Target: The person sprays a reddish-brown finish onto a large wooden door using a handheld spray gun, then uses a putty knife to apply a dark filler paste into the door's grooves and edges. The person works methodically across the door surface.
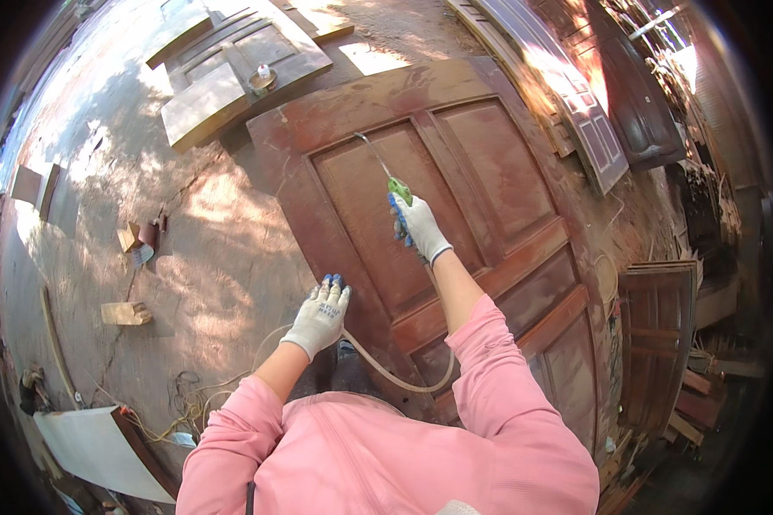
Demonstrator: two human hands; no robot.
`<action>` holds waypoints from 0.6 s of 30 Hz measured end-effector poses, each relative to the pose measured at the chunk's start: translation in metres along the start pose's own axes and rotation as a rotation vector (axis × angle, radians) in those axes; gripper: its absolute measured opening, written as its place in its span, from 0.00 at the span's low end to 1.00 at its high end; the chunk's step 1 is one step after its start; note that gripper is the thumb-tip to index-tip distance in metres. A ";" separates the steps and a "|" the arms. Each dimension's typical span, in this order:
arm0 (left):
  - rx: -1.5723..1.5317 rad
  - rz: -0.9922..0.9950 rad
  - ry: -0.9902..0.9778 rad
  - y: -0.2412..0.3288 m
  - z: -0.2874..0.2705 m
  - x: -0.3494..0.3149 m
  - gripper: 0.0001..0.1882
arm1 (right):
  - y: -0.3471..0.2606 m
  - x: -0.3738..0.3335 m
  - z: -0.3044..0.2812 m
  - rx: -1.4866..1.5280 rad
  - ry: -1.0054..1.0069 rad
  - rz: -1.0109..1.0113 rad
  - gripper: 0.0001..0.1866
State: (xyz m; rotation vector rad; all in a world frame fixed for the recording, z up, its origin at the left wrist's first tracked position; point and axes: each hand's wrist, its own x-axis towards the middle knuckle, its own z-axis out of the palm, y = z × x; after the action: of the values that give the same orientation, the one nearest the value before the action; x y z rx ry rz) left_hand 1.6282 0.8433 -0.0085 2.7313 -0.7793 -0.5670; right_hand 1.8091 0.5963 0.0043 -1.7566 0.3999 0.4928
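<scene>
A reddish-brown panelled wooden door (378, 232) lies flat in front of me. My right hand (423, 228), in a white glove with blue finger coating, is closed around a green air blow gun (398, 190). Its long thin metal nozzle reaches away from me, and the tip is over the corner of the far left panel. A pale air hose (404, 384) loops between my two arms. My left hand (319, 321), gloved alike, is spread at the door's left edge with nothing visible in it. Its palm is hidden.
Another panelled door (258, 43) lies at the far left, with a small can (263, 81) on it. Several doors lean at the right, near a dark brown one (657, 343). A wood block (126, 313) and tangled cords (193, 403) lie on the ground, left.
</scene>
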 end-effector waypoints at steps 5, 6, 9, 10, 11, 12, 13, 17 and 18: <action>-0.014 -0.009 -0.045 0.001 -0.009 0.005 0.33 | -0.002 -0.025 0.034 -0.092 -0.142 -0.037 0.21; -0.015 -0.007 -0.055 0.001 -0.010 0.006 0.33 | 0.000 -0.029 0.038 -0.106 -0.171 -0.037 0.21; -0.018 -0.008 -0.079 0.001 -0.012 0.005 0.34 | 0.003 -0.041 0.049 -0.081 -0.181 -0.016 0.21; -0.017 -0.012 -0.084 0.000 -0.011 0.005 0.34 | 0.003 -0.045 0.051 -0.080 -0.174 0.008 0.20; -0.015 -0.011 -0.088 0.000 -0.011 0.005 0.35 | 0.002 -0.048 0.052 -0.078 -0.163 0.031 0.20; -0.016 -0.006 -0.089 0.000 -0.011 0.005 0.35 | 0.003 -0.048 0.053 -0.067 -0.144 0.023 0.20; -0.016 -0.001 -0.090 0.000 -0.011 0.004 0.35 | 0.006 -0.048 0.053 -0.056 -0.126 0.015 0.20; -0.024 -0.006 -0.105 0.000 -0.013 0.005 0.35 | -0.003 -0.048 0.054 -0.153 -0.173 -0.052 0.20; -0.009 -0.008 -0.115 0.000 -0.013 0.006 0.35 | -0.003 -0.046 0.055 -0.176 -0.153 -0.058 0.20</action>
State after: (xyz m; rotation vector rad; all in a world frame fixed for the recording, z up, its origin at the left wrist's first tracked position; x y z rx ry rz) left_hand 1.6378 0.8414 0.0014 2.7141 -0.7913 -0.7336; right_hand 1.7652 0.6512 0.0200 -1.8789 0.2013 0.6319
